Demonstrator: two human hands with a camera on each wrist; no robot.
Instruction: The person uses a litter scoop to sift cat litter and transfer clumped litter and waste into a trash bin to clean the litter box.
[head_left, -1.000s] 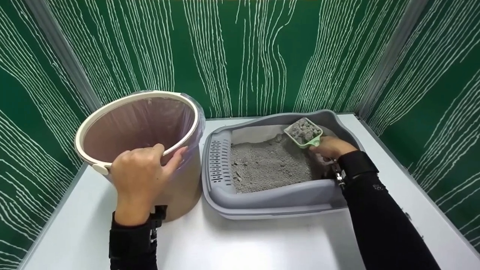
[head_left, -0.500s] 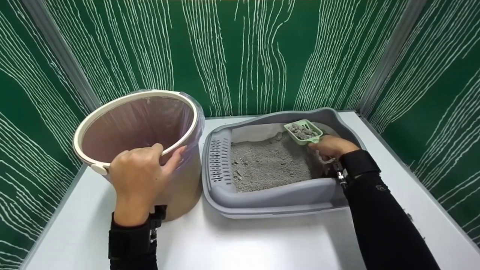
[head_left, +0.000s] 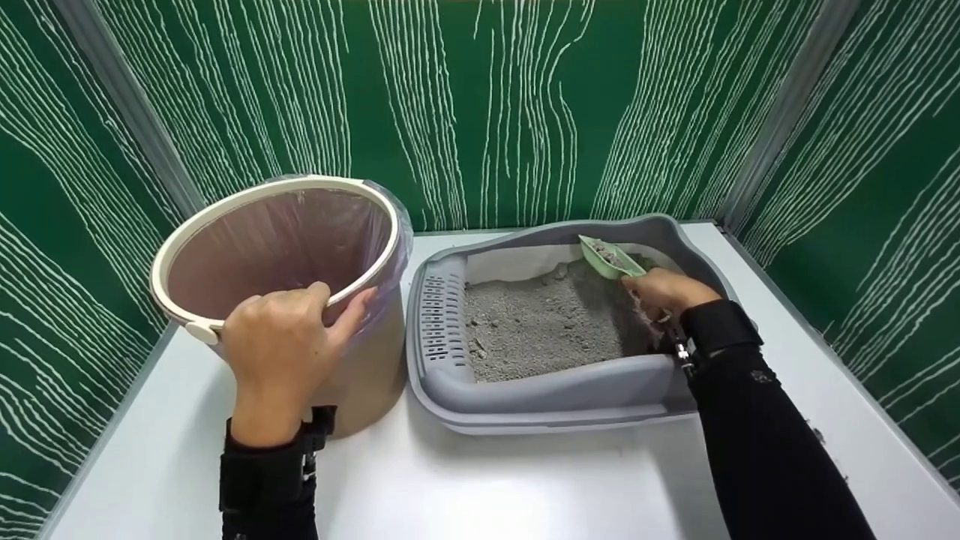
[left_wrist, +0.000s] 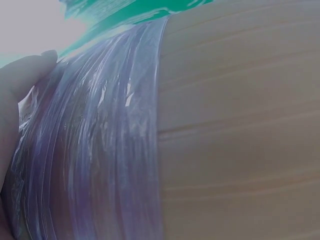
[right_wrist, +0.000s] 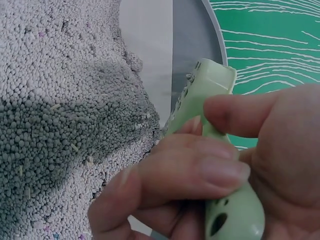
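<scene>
My left hand [head_left: 281, 345] grips the near rim of a beige trash can [head_left: 360, 382], thumb outside and fingers curled over the edge. In the left wrist view a clear purplish bag [left_wrist: 110, 130] is folded down over the can's outside. My right hand [head_left: 667, 292] holds a pale green litter scoop [head_left: 607, 259] by its handle, over the far right part of a grey litter box [head_left: 540, 397]. The scoop is tilted on its side with some grey clumps in it. Fingers and thumb close round the handle in the right wrist view. Below lies grey granular litter [head_left: 540, 322].
The can and box stand side by side on a white table [head_left: 495, 487]. A slotted ledge [head_left: 441, 322] runs along the box's left side. Green panels with white wavy lines [head_left: 510, 112] enclose the table at the back and both sides.
The scoop has tipped from nearly level onto its side, and its load has shrunk from a full heap to a few clumps. My left hand keeps its grip on the rim.
</scene>
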